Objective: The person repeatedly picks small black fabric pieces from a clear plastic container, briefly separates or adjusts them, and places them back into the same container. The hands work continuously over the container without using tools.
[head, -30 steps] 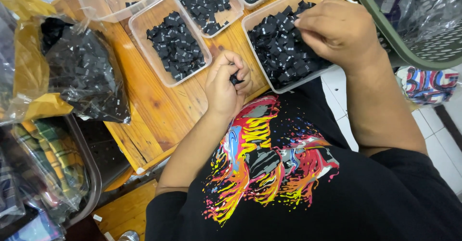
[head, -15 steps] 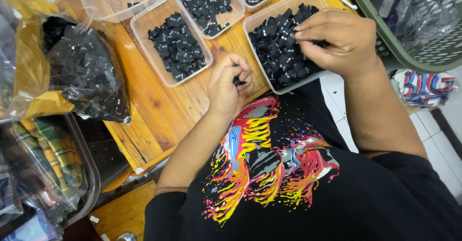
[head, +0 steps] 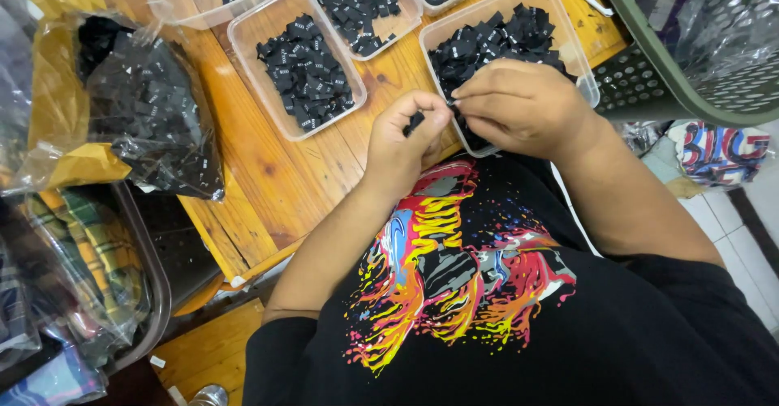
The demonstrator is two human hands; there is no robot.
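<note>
My left hand (head: 403, 142) is curled at the front edge of the wooden table (head: 268, 171) and holds a small stack of black fabric labels (head: 415, 121). My right hand (head: 527, 107) lies over the near corner of a clear plastic tray (head: 586, 81) full of black labels. Its fingertips pinch a label and touch the left hand's thumb and fingers. The pinched label is mostly hidden between the fingers.
Three more clear trays with black labels stand behind, one at the left (head: 246, 57). A plastic bag of black labels (head: 154, 114) lies at the table's left. A green mesh basket (head: 649, 65) stands on the right, and a dark bin with plaid cloth (head: 89, 244) lower left.
My right hand has come back from deep in the tray toward me and met my left hand. The left hand has stayed at the table's edge.
</note>
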